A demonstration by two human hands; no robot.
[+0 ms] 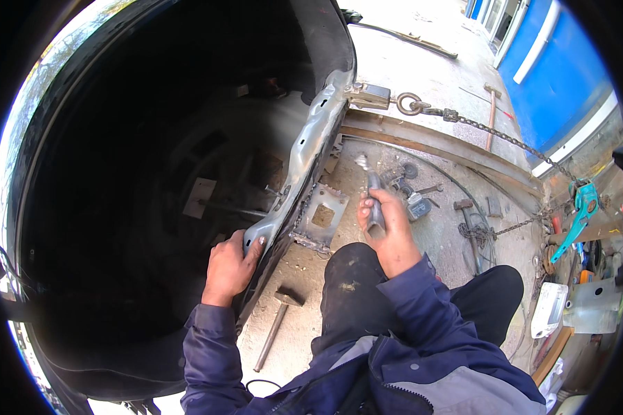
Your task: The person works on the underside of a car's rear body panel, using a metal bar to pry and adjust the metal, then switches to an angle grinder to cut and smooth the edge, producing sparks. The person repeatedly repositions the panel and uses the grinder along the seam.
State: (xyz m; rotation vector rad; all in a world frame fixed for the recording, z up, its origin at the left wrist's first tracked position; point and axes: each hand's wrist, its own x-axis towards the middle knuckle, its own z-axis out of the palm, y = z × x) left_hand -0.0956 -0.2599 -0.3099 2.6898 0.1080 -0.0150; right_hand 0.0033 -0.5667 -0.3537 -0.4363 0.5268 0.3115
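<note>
Two bare hands show. The left hand [230, 268] is curled narrowly around the near end of a grey metal strip [301, 149], which edges the dark bodywork [118, 297]. The strip looks stiff and probably slick, perhaps sharp along its rim; the rounded end seems the safer hold. A clamp [370, 95] grips its far end. To the right, above the concrete floor [304, 339], the right hand [392, 228] is closed around a tubular tool [374, 181], its tip blurred; likely rigid, fairly heavy, best held by the shaft.
</note>
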